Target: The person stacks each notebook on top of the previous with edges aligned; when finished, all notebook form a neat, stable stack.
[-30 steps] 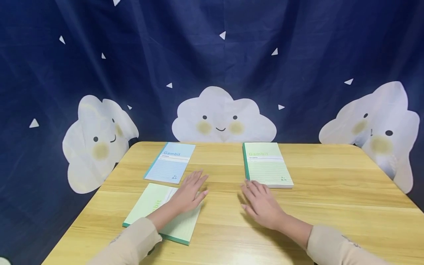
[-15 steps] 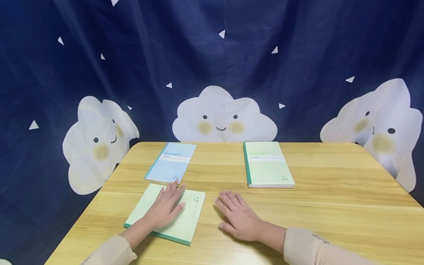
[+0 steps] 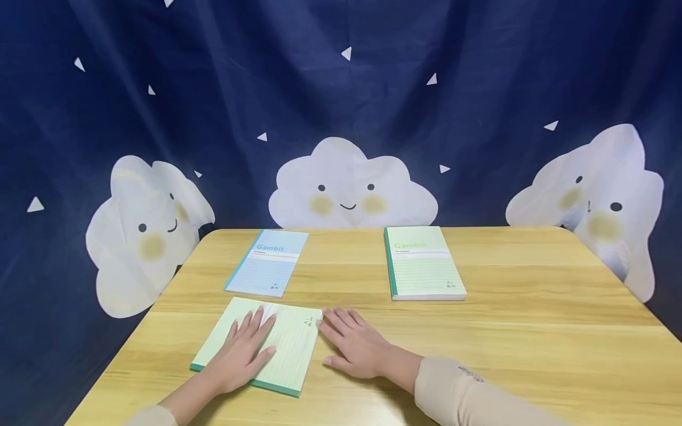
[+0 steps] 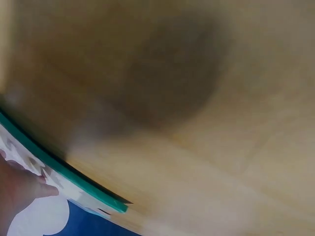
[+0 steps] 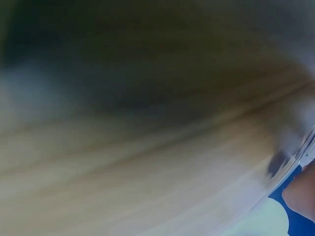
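A pale green notebook (image 3: 288, 343) with a dark green spine lies turned sideways at the front left of the table. My left hand (image 3: 237, 358) lies over its cover with fingers extended, and in the left wrist view the thumb shows above the green spine (image 4: 64, 169). At the notebook's right edge is my right hand (image 3: 359, 349), palm down and fingers fairly straight; the fingertips seem to touch that edge. Only part of this hand's thumb (image 5: 301, 194) appears in the right wrist view, close to the page edges. Neither hand grips anything.
Behind the left hand lies a blue notebook (image 3: 269, 266) marked Gambit. Farther right rests a thicker green notebook or stack (image 3: 426, 266). The wooden table (image 3: 511, 331) ends at a dark blue curtain (image 3: 298, 71) with white clouds.
My left hand has drawn back toward the near left and come over the sideways green notebook. The right hand has moved left, from beside the far green notebook to the sideways notebook's edge.
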Tool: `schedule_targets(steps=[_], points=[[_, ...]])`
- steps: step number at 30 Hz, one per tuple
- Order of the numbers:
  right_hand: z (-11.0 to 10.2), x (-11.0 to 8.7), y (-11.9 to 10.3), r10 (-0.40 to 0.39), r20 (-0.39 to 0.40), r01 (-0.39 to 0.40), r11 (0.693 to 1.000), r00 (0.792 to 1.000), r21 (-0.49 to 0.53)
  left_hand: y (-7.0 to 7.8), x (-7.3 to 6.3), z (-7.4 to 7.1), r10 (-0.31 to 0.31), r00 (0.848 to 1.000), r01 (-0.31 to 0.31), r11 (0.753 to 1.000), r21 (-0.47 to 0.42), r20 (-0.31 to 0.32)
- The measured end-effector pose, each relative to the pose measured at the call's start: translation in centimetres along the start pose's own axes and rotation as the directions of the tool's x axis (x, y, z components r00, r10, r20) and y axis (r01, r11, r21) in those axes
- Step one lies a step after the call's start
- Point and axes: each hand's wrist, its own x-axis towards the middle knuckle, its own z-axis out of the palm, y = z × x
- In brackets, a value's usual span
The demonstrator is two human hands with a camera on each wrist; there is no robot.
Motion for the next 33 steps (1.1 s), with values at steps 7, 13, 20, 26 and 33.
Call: schedule_targets(steps=[7, 13, 20, 26, 33], points=[[-0.1, 0.8, -0.2, 0.026, 0.058, -0.027, 1.000, 0.998, 0.005, 0.0, -0.8, -0.1, -0.029, 0.999, 0.030, 0.999, -0.025, 0.031], [-0.2, 1.4, -0.4, 0.064, 0.132, -0.068, 0.997, 0.989, 0.026, -0.1, -0.8, 0.1, -0.004, 1.000, 0.004, 1.000, 0.018, 0.016], [-0.5, 1.6, -0.2, 0.080, 0.153, -0.086, 0.996, 0.985, 0.037, -0.1, -0.6, 0.5, 0.011, 1.000, -0.011, 0.999, 0.039, -0.010], [-0.5, 1.4, -0.2, 0.069, 0.148, -0.074, 0.997, 0.987, 0.028, 0.1, -0.8, 0.5, 0.005, 1.000, -0.005, 0.999, 0.036, 0.007], [-0.6, 1.1, 0.0, 0.065, 0.141, -0.073, 0.996, 0.988, 0.054, 0.6, -0.6, 0.2, -0.014, 0.998, 0.013, 1.000, 0.020, 0.055]])
